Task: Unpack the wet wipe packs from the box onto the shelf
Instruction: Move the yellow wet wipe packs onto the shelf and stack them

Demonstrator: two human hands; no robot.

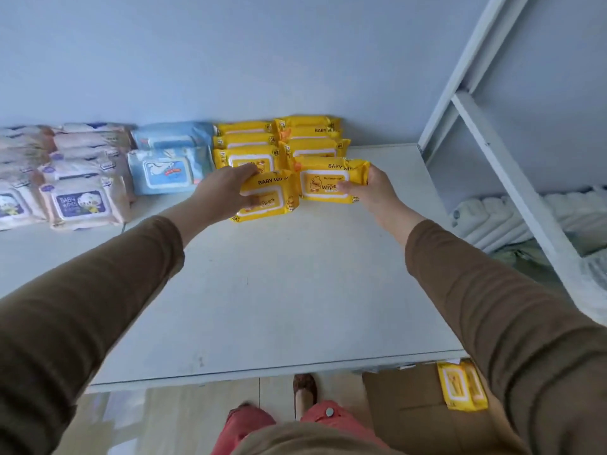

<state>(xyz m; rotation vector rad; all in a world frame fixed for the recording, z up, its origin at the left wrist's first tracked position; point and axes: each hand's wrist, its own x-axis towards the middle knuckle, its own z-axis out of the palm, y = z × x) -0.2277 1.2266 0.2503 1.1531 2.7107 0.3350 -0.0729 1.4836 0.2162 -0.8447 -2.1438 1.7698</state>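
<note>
On the white shelf (262, 290) two rows of yellow baby wipe packs (279, 139) run back to the wall. My left hand (226, 192) grips a yellow pack (272, 200) lying at the front of the left row. A second yellow pack (325, 182) is held in my right hand (371, 188) at the front of the right row, slightly raised and tilted. Below the shelf's front edge at the right stands a brown cardboard box (404, 408) with more yellow packs (460, 385) in it.
Blue wipe packs (167, 165) sit left of the yellow rows, and pink packs (78, 201) fill the far left. A white shelf frame (492, 152) slants up at the right, with white rolled goods (512, 218) behind it. My feet stand on the pale floor below.
</note>
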